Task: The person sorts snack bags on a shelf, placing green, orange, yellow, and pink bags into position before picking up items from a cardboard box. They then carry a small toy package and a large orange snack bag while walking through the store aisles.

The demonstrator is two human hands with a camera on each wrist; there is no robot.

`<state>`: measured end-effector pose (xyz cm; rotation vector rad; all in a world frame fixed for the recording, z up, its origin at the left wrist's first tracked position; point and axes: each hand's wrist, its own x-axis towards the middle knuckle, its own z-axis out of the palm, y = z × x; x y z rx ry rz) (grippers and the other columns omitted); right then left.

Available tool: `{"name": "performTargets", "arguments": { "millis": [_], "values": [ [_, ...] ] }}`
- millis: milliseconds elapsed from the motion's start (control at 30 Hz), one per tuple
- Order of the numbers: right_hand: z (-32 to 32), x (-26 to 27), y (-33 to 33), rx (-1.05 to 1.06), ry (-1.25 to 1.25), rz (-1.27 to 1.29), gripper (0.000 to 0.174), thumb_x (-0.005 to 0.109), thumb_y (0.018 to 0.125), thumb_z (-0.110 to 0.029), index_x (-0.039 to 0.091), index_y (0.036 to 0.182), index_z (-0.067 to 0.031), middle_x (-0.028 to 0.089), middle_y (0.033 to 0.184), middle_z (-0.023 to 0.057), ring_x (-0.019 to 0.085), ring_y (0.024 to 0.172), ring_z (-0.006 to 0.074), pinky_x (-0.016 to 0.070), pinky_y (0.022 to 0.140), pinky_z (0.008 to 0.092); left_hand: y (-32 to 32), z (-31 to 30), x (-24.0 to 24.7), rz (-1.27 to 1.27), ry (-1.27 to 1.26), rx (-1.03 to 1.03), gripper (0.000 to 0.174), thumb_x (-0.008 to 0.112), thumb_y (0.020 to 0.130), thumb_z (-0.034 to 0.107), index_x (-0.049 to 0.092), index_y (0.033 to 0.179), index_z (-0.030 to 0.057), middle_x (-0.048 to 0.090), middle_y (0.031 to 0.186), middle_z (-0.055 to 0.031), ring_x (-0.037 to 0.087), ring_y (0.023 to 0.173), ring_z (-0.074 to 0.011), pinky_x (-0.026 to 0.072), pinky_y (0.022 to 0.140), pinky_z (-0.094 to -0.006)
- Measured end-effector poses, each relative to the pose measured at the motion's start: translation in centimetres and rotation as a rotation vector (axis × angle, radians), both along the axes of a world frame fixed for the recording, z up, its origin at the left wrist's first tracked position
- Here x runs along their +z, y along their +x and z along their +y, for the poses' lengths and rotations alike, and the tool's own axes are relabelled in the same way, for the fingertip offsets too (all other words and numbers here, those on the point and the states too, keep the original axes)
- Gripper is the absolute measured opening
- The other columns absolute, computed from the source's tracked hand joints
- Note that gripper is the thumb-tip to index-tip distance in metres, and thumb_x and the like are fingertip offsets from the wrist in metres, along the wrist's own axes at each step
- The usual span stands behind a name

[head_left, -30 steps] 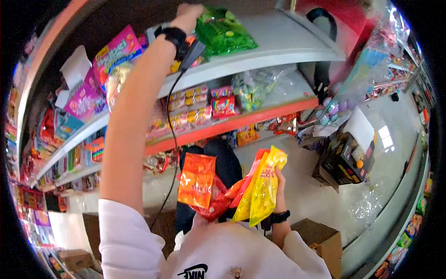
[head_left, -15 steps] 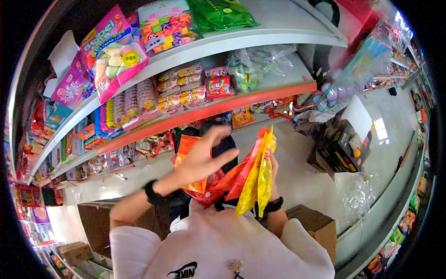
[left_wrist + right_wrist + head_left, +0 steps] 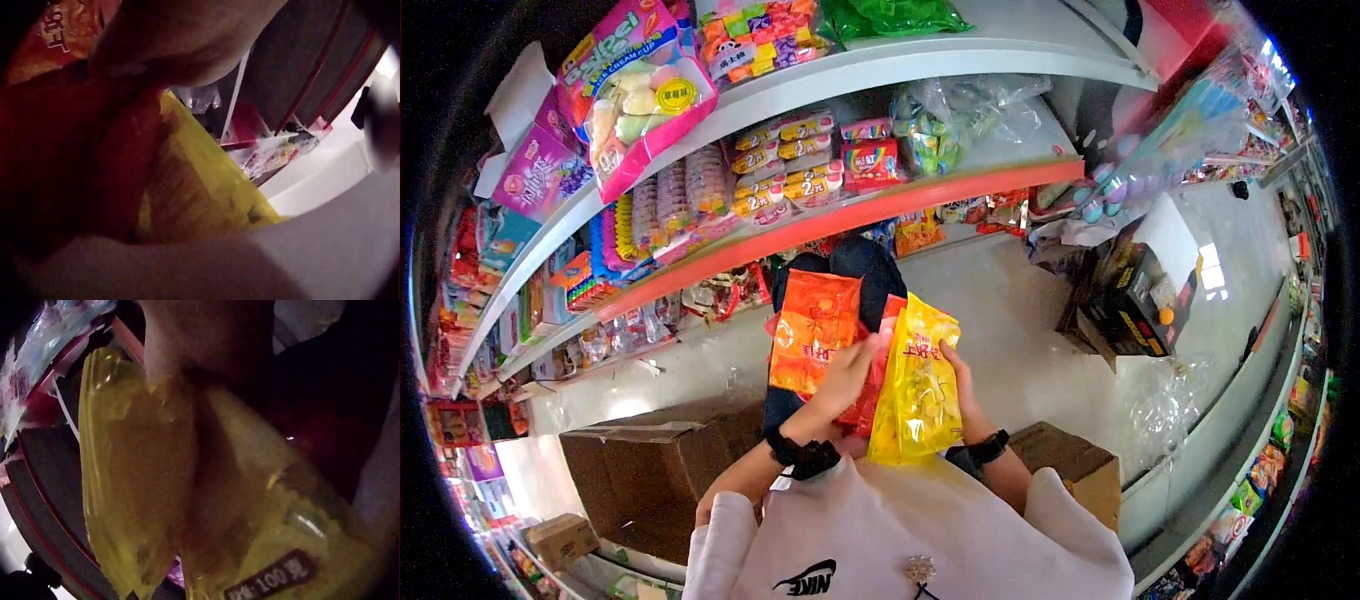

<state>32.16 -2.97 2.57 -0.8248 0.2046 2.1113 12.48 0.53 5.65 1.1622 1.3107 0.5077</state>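
At lower centre, the right hand (image 3: 967,392) grips the yellow bag (image 3: 922,385); the left hand (image 3: 843,382) is unclear. Likely light, soft, slippery: pinch its edge.

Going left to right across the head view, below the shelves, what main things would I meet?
Large open brown cardboard box → shiny orange plastic bag → bright yellow plastic bag → right hand → black cardboard box with a white flap.

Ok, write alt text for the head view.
A person's right grip holds a yellow packet; the left grip is over a red packet and an orange packet. Stocked shelves curve ahead, and a cardboard box stands at lower left.
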Motion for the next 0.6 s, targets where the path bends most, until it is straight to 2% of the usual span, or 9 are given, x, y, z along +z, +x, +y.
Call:
{"name": "performTargets", "arguments": {
  "millis": [67, 100, 200, 267, 333, 467, 500, 533, 600],
  "values": [
    [-0.5, -0.2, 0.4, -0.01, 0.013, -0.039, 0.05, 0.048, 0.087, -0.042, 0.05, 0.117, -0.0015, 0.062, 0.104, 0.0136, 0.064, 0.086, 0.0258, 0.0523, 0.078, 0.0373, -0.7, 0.3, 1.1, -0.338, -0.24, 0.317, 0.049, 0.038, 0.095, 0.042, 0.057, 0.103, -0.0022, 0.063, 0.086, -0.0127, 0.062, 0.073, -0.0199, 0.0502, 0.069, -0.0304],
    [-0.6, -0.2, 0.4, -0.017, 0.019, -0.058, 0.051, 0.048, 0.087, -0.043, 0.049, 0.117, -0.0014, 0.062, 0.104, 0.0139, 0.064, 0.087, 0.0263, 0.0521, 0.079, 0.0378, -1.8, 1.0, 1.7, -0.458, -0.222, 0.255, 0.041, 0.042, 0.094, 0.037, 0.058, 0.105, 0.0004, 0.063, 0.093, -0.0111, 0.063, 0.081, -0.0214, 0.0527, 0.074, -0.0343],
    [-0.5, -0.9, 0.2, -0.023, -0.022, -0.003, 0.052, 0.047, 0.087, -0.043, 0.049, 0.118, -0.001, 0.062, 0.105, 0.0151, 0.063, 0.088, 0.0278, 0.0518, 0.08, 0.0394, -2.4, 0.7, -0.4, -0.37, -0.005, 0.148, 0.033, 0.049, 0.093, 0.028, 0.056, 0.106, -0.0011, 0.062, 0.098, -0.0105, 0.062, 0.085, -0.0194, 0.0516, 0.076, -0.0307],
    [-0.3, -0.2, -0.2, -0.047, 0.011, 0.037, 0.051, 0.045, 0.088, -0.042, 0.049, 0.118, -0.0013, 0.062, 0.105, 0.0154, 0.063, 0.088, 0.0279, 0.0518, 0.08, 0.0399, -2.3, 0.0, -2.0, -0.115, 0.242, 0.022, 0.025, 0.056, 0.089, 0.016, 0.053, 0.108, -0.0014, 0.06, 0.101, -0.01, 0.06, 0.089, -0.0149, 0.0487, 0.078, -0.0263],
    [0.2, 0.3, -0.8, -0.086, 0.032, 0.047, 0.051, 0.044, 0.088, -0.042, 0.05, 0.118, -0.0015, 0.062, 0.105, 0.0152, 0.063, 0.088, 0.028, 0.0518, 0.08, 0.0398, -1.4, -0.4, 0.7, 0.023, 0.306, -0.057, 0.025, 0.058, 0.087, 0.012, 0.052, 0.107, -0.0017, 0.06, 0.1, -0.0097, 0.059, 0.09, -0.0124, 0.0471, 0.078, -0.0243],
    [0.7, 0.6, -1.9, -0.092, 0.05, 0.02, 0.044, 0.043, 0.089, -0.041, 0.054, 0.114, -0.0062, 0.063, 0.101, 0.0088, 0.063, 0.086, 0.0198, 0.0515, 0.08, 0.0331, -0.6, -1.1, 2.0, 0.081, 0.504, -0.076, 0.02, 0.061, 0.083, 0.013, 0.055, 0.097, 0.0006, 0.063, 0.087, -0.0147, 0.064, 0.081, -0.025, 0.0499, 0.07, -0.0321],
    [0.5, -2.9, -1.4, -0.067, 0.095, 0.004, 0.046, 0.042, 0.089, -0.043, 0.054, 0.115, -0.0076, 0.063, 0.102, 0.0088, 0.064, 0.084, 0.0208, 0.0528, 0.076, 0.035, -0.9, -1.3, 1.6, 0.076, 0.505, -0.141, 0.026, 0.062, 0.079, 0.015, 0.054, 0.099, -0.0006, 0.061, 0.086, -0.0204, 0.062, 0.081, -0.0339, 0.0493, 0.07, -0.0375],
    [0.8, -3.2, -2.1, -0.105, 0.158, -0.006, 0.045, 0.042, 0.089, -0.043, 0.054, 0.115, -0.0079, 0.063, 0.101, 0.0078, 0.063, 0.084, 0.019, 0.0526, 0.075, 0.033, -1.1, -1.5, 1.6, 0.098, 0.463, -0.198, 0.026, 0.061, 0.079, 0.015, 0.054, 0.099, -0.001, 0.061, 0.086, -0.0216, 0.061, 0.081, -0.0351, 0.0487, 0.07, -0.0387],
    [0.3, -3.5, -2.7, -0.094, 0.266, -0.295, 0.046, 0.042, 0.089, -0.044, 0.053, 0.115, -0.0073, 0.063, 0.101, 0.0075, 0.063, 0.084, 0.0185, 0.0522, 0.075, 0.0324, -1.4, -1.9, 1.6, 0.141, 0.379, -0.312, 0.027, 0.059, 0.079, 0.015, 0.053, 0.099, -0.0019, 0.059, 0.084, -0.0241, 0.06, 0.079, -0.0377, 0.0476, 0.069, -0.0411]
  ]
}}
